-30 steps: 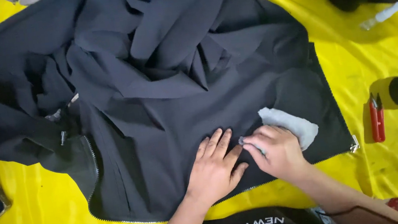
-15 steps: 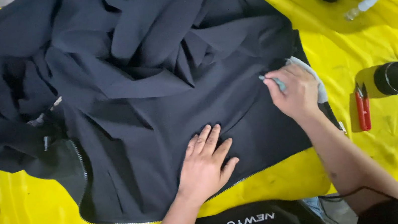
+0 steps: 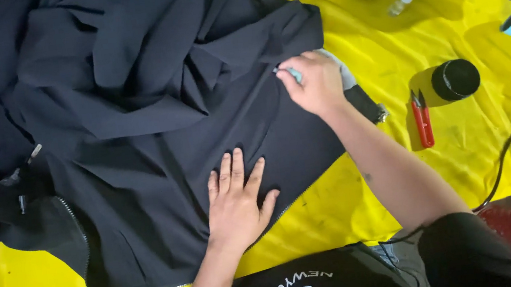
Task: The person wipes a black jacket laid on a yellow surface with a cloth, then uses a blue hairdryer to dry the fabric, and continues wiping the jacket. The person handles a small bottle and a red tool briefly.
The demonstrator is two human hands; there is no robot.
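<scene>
Now right hand (image 3: 316,84) farther up jacket (image 3: 135,113).

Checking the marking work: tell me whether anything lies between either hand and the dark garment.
Nothing visible does. The left hand lies flat, palm down, directly on the dark garment. The right hand rests on the fabric too, pinching a small pale blue piece whose tip meets the cloth.
</scene>
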